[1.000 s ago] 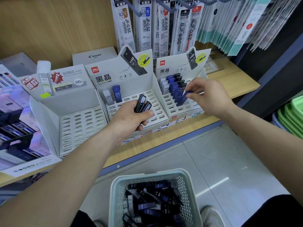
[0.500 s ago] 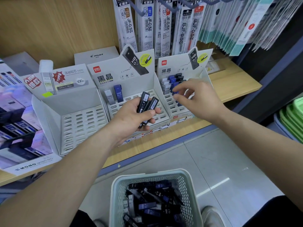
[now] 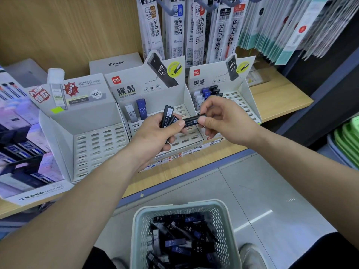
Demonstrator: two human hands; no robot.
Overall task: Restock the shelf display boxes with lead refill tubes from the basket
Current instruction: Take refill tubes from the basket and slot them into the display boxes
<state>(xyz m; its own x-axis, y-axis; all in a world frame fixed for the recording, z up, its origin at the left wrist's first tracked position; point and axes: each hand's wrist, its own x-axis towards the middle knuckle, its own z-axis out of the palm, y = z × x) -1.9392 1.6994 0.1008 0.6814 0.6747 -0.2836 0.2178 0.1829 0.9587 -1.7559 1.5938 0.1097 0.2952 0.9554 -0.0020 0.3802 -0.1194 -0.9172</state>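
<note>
My left hand [image 3: 158, 133] grips a small bunch of black lead refill tubes [image 3: 167, 116] in front of the middle display box [image 3: 155, 90]. My right hand [image 3: 223, 118] pinches one black tube [image 3: 191, 121] by its end, and the tube's other end lies at my left thumb. The middle box holds a grey tube and a blue tube [image 3: 141, 111] at its back. Several blue and black tubes [image 3: 208, 92] stand in the right display box [image 3: 244, 90], behind my right hand. A pale green basket [image 3: 137, 230] full of tubes sits on the floor below.
An empty slotted display box [image 3: 93, 144] stands left of the middle one. Boxed stationery [image 3: 23, 152] fills the shelf's left end. Packets of pen refills [image 3: 196, 28] hang on hooks above the boxes. Green trays [image 3: 347, 144] are stacked at the right edge.
My right hand left the right display box and came left to my left hand. It now pinches one black tube from the bunch. My left hand rose slightly.
</note>
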